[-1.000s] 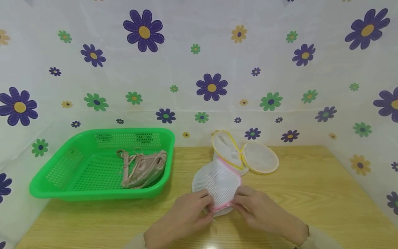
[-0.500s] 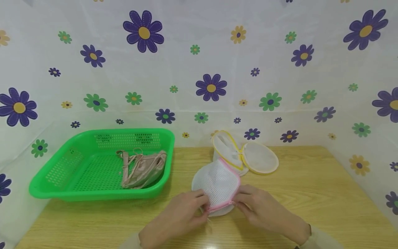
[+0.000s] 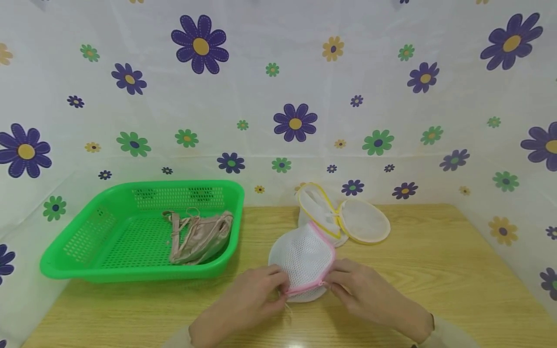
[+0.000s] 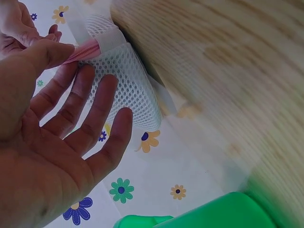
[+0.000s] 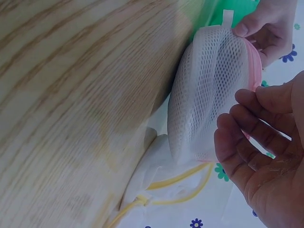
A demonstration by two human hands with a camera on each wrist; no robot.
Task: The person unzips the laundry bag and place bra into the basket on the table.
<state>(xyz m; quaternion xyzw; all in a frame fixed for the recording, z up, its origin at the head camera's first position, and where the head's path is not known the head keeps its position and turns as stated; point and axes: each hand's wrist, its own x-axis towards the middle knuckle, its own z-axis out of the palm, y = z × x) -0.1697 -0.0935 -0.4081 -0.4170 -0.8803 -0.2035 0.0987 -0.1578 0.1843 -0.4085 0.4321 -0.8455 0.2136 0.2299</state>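
A white mesh laundry bag (image 3: 302, 253) with a pink zipper (image 3: 304, 289) lies on the table between both hands. My left hand (image 3: 256, 292) pinches the zipper's left end between thumb and forefinger. In the left wrist view, the other fingers of that left hand (image 4: 71, 123) spread beside the mesh bag (image 4: 130, 83). At the zipper's right part, my right hand (image 3: 365, 292) pinches near the slider. The right wrist view shows the right hand (image 5: 270, 152) with its thumb and forefinger together at the pink edge; they cover whatever small pull is between them.
Behind the bag stands a second white bag (image 3: 311, 208) with a yellow zipper, its round lid (image 3: 365, 221) folded open to the right. To the left is a green basket (image 3: 143, 273) holding a beige bra (image 3: 202, 239). A flowered sheet (image 3: 243, 92) hangs behind the table.
My left hand has shifted a little to the left with the zipper's end, and the pink edge between the hands shows longer and straighter. The right hand has hardly moved.
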